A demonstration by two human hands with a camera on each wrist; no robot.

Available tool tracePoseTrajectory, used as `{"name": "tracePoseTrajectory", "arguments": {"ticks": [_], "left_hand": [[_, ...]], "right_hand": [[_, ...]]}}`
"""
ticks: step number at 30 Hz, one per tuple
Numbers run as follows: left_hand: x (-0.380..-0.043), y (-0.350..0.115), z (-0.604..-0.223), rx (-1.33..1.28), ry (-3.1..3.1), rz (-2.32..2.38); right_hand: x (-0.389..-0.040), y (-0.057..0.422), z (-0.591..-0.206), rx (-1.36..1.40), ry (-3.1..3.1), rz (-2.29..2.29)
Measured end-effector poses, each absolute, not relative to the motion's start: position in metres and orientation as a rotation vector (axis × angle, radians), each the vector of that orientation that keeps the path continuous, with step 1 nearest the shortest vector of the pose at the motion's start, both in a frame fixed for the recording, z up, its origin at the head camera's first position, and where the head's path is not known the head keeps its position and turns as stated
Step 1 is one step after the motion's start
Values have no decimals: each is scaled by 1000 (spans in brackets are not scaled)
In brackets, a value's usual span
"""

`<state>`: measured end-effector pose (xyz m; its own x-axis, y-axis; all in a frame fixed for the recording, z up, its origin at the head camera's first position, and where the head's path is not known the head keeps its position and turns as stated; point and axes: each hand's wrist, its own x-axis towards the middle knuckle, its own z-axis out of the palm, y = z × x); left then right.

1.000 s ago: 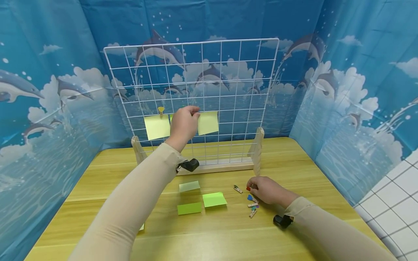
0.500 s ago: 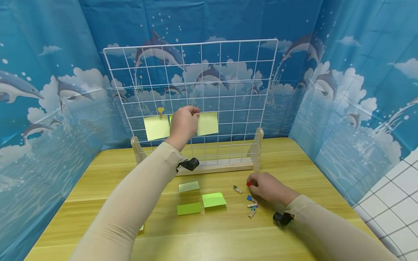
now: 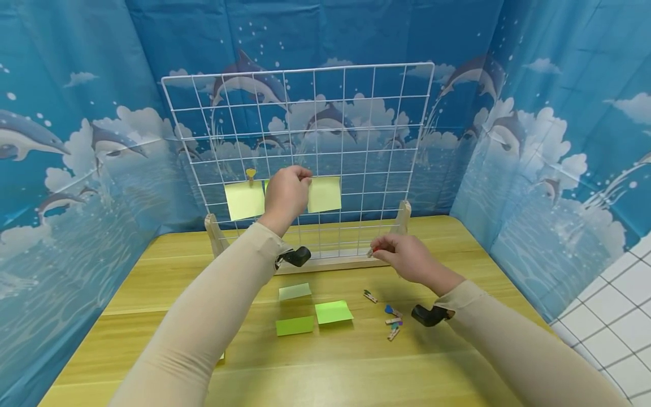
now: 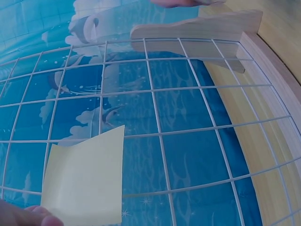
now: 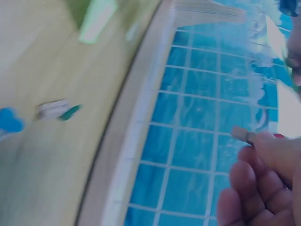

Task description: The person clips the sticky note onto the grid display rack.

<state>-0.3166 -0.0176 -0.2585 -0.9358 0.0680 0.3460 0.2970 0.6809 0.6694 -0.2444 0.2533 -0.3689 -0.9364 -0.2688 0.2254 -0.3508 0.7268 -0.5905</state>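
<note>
My left hand (image 3: 287, 195) pinches the upper left corner of a pale yellow sticky note (image 3: 325, 194) against the white wire grid (image 3: 374, 135). In the left wrist view that note (image 4: 87, 181) lies flat on the wires, only fingertips showing at its corner. Another yellow note (image 3: 244, 200) hangs to the left under a yellow heart clothespin (image 3: 251, 174); a greener note between them is mostly behind my hand. Between thumb and fingers, my right hand (image 3: 409, 257) holds a small wooden clothespin (image 5: 241, 134) with a red decoration, in front of the grid's lower right.
Loose mini clothespins, one with a blue heart (image 3: 389, 309), lie on the wooden table (image 3: 330, 373). Green notes (image 3: 333, 311) lie left of them. The grid stands in a wooden base (image 3: 351, 262) with upright feet. Dolphin-print curtains surround the table.
My right hand has lifted from the clothespins on the table, taking the red one up and toward the grid. The left hand has stayed at the note.
</note>
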Motion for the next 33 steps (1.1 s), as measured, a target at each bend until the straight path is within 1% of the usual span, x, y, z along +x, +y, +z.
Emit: {"name": "tracePoseTrajectory", "arguments": {"ticks": [6,16,33], "left_hand": [[-316,-18,-259,-289,-2610,-1121],[-316,-19,-259,-281,-2615,-1127],[-318,-18,-258,-262,-2625,-1122]], "right_hand": [[-251,241,-344,429,-2692,1079],[-272,217,-303,371,-2535,1083],[-298,184,-264,277,-2484,1179]]}}
